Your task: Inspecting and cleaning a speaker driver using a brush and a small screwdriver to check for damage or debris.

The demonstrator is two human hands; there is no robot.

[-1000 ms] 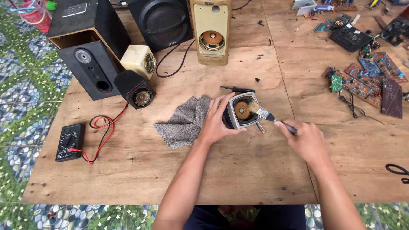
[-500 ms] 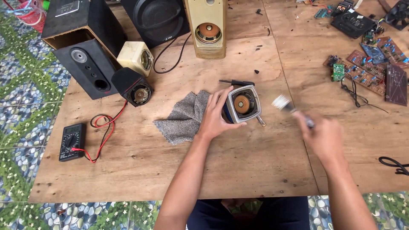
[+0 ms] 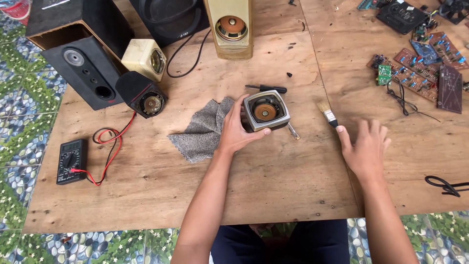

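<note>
Plywood table [image 3: 273, 186] stood on a patterned tile floor [image 3: 19, 127], seen from above. Left hand [image 3: 237, 129] grasped a small grey speaker [image 3: 265, 111] near the table's centre, thumb along its lower edge and fingers round its left side; the cone faced upward. Right hand [image 3: 365, 146] lay flat and released on the wood, fingers spread, gripping nothing; its fingertips touched or nearly touched the handle of a paintbrush [image 3: 326, 112], whose bristles pointed away from the person. A grey cloth [image 3: 202, 129] lay just left of the speaker, partly under the left hand. A black screwdriver [image 3: 266, 88] lay just beyond the speaker, and a thin metal tool [image 3: 293, 131] protruded from beneath its right side. Farther left were a small black speaker [image 3: 141, 94], a cream speaker [image 3: 145, 59] and a tall black cabinet [image 3: 80, 58]. A tan speaker [image 3: 229, 27] stood at the far edge. A multimeter [image 3: 72, 160] with red and black leads [image 3: 115, 144] lay at the left margin. Circuit boards [image 3: 420, 63] occupied the far right corner, well apart from both hands.
</note>
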